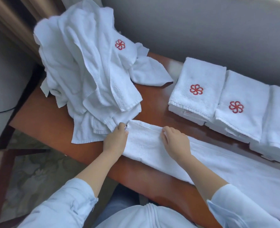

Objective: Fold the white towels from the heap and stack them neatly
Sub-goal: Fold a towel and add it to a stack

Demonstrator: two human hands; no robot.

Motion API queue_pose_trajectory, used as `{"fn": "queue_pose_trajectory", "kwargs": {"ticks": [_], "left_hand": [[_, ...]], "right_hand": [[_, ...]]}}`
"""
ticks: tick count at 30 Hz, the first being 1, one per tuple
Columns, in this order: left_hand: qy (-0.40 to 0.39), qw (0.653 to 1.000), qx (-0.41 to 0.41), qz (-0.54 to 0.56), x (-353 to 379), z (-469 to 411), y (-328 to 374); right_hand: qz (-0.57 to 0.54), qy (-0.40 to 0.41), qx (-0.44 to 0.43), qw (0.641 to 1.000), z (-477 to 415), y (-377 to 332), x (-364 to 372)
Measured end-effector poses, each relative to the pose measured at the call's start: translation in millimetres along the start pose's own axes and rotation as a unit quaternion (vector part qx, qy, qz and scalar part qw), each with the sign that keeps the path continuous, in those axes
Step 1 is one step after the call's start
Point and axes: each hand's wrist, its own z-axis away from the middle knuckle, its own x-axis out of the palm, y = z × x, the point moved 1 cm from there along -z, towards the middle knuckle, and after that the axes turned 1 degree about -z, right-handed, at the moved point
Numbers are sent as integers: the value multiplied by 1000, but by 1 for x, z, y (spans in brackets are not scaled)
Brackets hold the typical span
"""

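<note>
One long towel (145, 145) lies folded on the wooden table (45, 119), its right end cut off. The left hand (117, 139) and the right hand (175, 142) pinch its far edge. One heap (86, 71) touches it. Three stacks of folded towels (196, 89) stand behind, the third only partly seen.

Heap (80, 66): white, one red swirl-flower emblem showing.
Flat towel (144, 145): plain white, near.
Folded stacks (201, 74): white, same red emblem, right.
Table (53, 119): glossy reddish brown.
Sleeves (66, 203): pale blue.
Wall (201, 27): grey.
</note>
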Motion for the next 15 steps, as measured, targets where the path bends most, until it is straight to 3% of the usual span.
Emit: {"fn": "queue_pose_trajectory", "kwargs": {"ticks": [4,9,12,15], "left_hand": [[29,997,56,-40,-9,2,6],[112,962,232,-95,-24,5,21],[71,939,323,-90,-28,8,37],[-16,912,404,-77,-23,15,53]], "right_hand": [[11,-1,24,1000,11,-2,-1],[-18,39,77,996,38,-8,-10],[-24,65,145,987,66,-16,-12],[-22,16,227,974,92,-20,-8]]}}
